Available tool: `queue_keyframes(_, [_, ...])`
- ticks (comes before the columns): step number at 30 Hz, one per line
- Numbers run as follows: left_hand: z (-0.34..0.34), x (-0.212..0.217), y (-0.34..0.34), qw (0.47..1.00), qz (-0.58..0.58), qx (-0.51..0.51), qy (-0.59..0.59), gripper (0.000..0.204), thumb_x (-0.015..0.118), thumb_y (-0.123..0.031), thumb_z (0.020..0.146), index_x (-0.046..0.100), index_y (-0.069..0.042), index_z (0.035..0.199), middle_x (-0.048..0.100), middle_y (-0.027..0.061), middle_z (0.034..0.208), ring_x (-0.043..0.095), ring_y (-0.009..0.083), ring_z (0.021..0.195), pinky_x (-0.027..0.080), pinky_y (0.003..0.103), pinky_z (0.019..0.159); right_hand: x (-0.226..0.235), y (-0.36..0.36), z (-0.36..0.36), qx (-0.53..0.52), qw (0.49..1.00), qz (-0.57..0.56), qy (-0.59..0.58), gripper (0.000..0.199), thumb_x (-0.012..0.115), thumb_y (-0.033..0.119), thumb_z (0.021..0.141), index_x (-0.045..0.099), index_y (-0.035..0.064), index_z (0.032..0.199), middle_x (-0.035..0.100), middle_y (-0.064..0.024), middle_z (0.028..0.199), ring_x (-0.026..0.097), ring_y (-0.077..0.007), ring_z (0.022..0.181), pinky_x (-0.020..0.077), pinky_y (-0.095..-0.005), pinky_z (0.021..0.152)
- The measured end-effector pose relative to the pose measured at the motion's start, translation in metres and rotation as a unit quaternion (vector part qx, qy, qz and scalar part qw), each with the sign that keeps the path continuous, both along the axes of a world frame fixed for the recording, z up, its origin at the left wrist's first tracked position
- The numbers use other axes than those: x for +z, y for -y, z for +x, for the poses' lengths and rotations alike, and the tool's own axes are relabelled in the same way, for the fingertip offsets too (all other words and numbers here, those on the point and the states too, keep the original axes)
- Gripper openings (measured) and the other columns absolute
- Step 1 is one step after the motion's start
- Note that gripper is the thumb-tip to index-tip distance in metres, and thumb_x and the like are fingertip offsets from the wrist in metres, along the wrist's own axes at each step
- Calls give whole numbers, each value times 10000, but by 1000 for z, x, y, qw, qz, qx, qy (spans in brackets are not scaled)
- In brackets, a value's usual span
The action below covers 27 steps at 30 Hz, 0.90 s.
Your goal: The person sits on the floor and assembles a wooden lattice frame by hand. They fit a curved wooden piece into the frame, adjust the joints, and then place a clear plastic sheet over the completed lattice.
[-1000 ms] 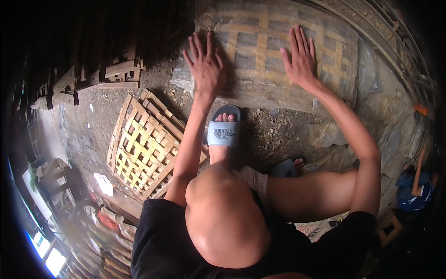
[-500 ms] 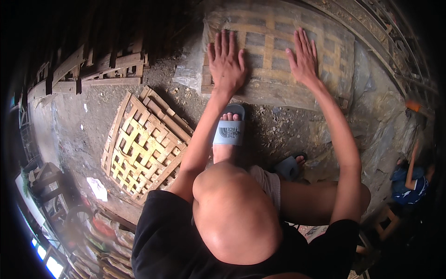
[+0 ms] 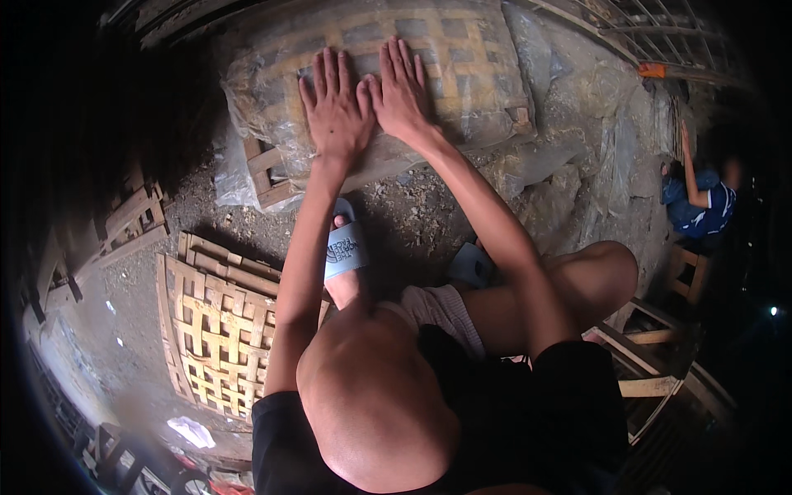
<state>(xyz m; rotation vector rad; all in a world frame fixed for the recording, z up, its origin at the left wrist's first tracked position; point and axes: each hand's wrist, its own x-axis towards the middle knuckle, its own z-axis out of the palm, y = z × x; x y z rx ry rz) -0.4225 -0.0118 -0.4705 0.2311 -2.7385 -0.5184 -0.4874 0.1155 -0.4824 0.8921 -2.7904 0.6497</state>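
Note:
A clear plastic sheet (image 3: 478, 103) covers a woven slat panel (image 3: 458, 56) on the ground in front of me. Both palms press flat on this sheet, side by side. My left hand (image 3: 338, 120) has its fingers stretched out and slightly spread. My right hand (image 3: 403, 95) is stretched out too, and the two thumbs touch or nearly touch. Neither hand grips anything. At the panel's near left corner, a bare part of the wooden frame (image 3: 262, 169) shows beyond the plastic.
Another woven slat panel (image 3: 223, 338) lies at my left, beside further slatted wood (image 3: 132, 219). Wooden crate frames (image 3: 652, 363) stand at the right. A person (image 3: 701, 202) in a blue top crouches at the far right. A white scrap (image 3: 191, 431) lies lower left.
My hands, wide apart before, are now together on the sheet, the right having moved left toward the other. The view has turned, and the sheet looks more wrinkled near its left end.

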Motion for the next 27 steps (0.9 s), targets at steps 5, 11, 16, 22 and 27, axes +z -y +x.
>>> queue_keyframes(5, [9,-2,6,1000,-24,-14,7,702,377,-387,1078,265,-45,1680,205,170,1764,161,365,1636,120,548,1324,-3,-63,-24,-165,980,89,62,764,131,538,1127,135,25,1693,61,-185,1779,21,-324,1650,-24,-479,1331])
queue_keyframes(11, [7,0,2,1000,-24,-16,8,704,371,-387,1080,259,-36,1680,194,174,1766,158,370,1635,124,548,1324,-2,-179,-72,-351,930,54,92,709,184,459,1143,140,7,1687,84,-205,1772,21,-339,1649,-4,-490,1334])
queue_keyframes(16, [12,2,6,999,-39,-10,30,719,372,-405,1081,244,-34,1683,181,175,1769,132,369,1641,104,543,1328,6,-81,-43,-185,982,1,49,688,259,440,1143,225,-3,1668,106,-212,1765,34,-327,1649,19,-493,1339])
queue_keyframes(22, [11,8,8,997,-49,-5,60,725,384,-408,1079,237,-41,1687,172,170,1773,117,361,1646,89,537,1330,11,-34,-61,-58,993,88,50,700,197,486,1145,172,42,1686,71,-137,1781,44,-281,1650,18,-475,1339])
queue_keyframes(27, [7,17,5,996,-39,-14,73,733,393,-401,1075,220,-45,1692,159,164,1777,101,357,1649,84,537,1330,16,-160,-157,-250,948,155,125,660,146,452,1145,196,96,1699,98,-204,1770,51,-329,1649,-27,-490,1335])
